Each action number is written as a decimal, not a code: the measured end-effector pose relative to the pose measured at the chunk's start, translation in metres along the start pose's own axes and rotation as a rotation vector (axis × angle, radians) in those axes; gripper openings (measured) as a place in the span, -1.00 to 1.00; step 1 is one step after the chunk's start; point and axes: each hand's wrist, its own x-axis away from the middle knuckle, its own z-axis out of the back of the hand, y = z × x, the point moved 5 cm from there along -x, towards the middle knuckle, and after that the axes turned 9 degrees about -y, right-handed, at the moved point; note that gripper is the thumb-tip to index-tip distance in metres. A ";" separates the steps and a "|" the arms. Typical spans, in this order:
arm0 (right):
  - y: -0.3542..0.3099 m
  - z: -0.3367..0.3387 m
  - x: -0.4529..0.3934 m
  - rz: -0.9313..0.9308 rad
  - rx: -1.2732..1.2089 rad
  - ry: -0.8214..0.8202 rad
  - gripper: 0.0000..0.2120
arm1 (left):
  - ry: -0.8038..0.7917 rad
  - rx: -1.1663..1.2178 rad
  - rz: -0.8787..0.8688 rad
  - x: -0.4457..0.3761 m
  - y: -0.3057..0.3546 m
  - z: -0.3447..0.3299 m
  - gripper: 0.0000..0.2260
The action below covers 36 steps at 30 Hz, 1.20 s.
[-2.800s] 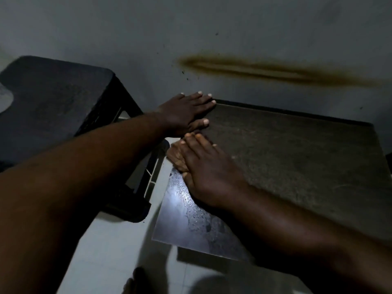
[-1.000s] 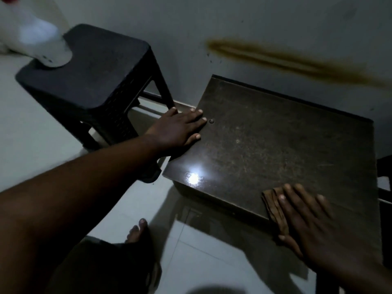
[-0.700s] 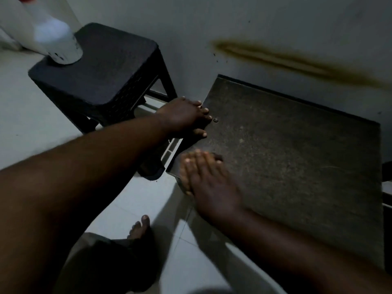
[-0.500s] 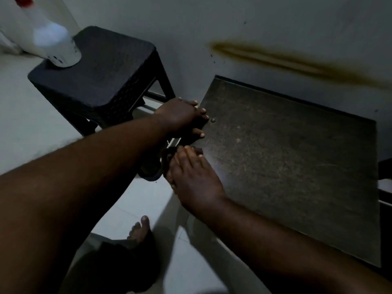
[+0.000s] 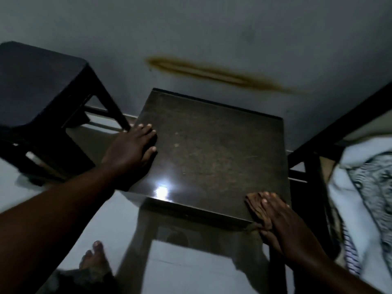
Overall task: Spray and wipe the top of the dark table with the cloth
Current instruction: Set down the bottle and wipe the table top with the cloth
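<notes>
The dark square table [image 5: 214,149] stands against the wall, its glossy top showing a bright light glare near the front edge. My left hand [image 5: 131,149] lies flat on the table's left edge, fingers together, holding nothing. My right hand [image 5: 282,217] presses a folded brown cloth [image 5: 255,205] onto the table's front right corner; part of the cloth hangs over the front edge. No spray bottle is in view.
A black plastic stool [image 5: 38,85] stands left of the table. A dark frame [image 5: 314,170] with patterned white fabric [image 5: 369,187] is at the right. A brown smear [image 5: 212,73] marks the grey wall. My bare foot [image 5: 93,259] rests on the pale tiled floor.
My right hand has swept the cloth from the table's front left corner along the front edge to the front right corner. My left hand stayed on the left edge. The view tilted, dropping the bottle out of sight.
</notes>
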 end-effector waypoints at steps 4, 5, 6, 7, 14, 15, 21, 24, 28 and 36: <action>0.013 -0.010 0.019 -0.354 -0.561 0.358 -0.41 | -0.026 0.074 0.015 -0.005 0.034 -0.012 -0.48; 0.016 -0.013 0.020 -0.450 -0.660 0.443 -0.43 | -0.055 0.046 0.026 -0.007 0.039 -0.015 -0.45; 0.016 -0.015 0.020 -0.507 -0.719 0.494 -0.45 | -0.079 0.010 0.038 -0.008 0.044 -0.018 -0.42; 0.016 -0.018 0.017 -0.527 -0.756 0.503 -0.48 | -0.091 -0.012 0.053 -0.008 0.046 -0.020 -0.39; 0.046 -0.002 -0.042 -0.616 -0.648 0.346 -0.48 | -0.097 0.026 0.111 -0.002 0.048 -0.021 -0.32; 0.055 0.003 -0.057 -0.634 -0.638 0.331 -0.48 | -0.100 0.028 0.114 -0.002 0.048 -0.021 -0.33; 0.113 0.044 -0.164 -0.750 -0.688 0.321 -0.57 | -0.120 0.004 0.109 -0.002 0.047 -0.021 -0.34; 0.136 0.063 -0.207 -0.780 -0.692 0.273 -0.49 | -0.127 -0.005 0.103 -0.003 0.046 -0.024 -0.32; 0.146 0.075 -0.219 -0.783 -0.642 0.262 -0.49 | -0.126 -0.008 0.098 -0.003 0.045 -0.026 -0.31; 0.061 0.023 -0.077 -0.547 -0.562 0.260 -0.57 | -0.116 -0.007 0.098 -0.002 0.047 -0.026 -0.34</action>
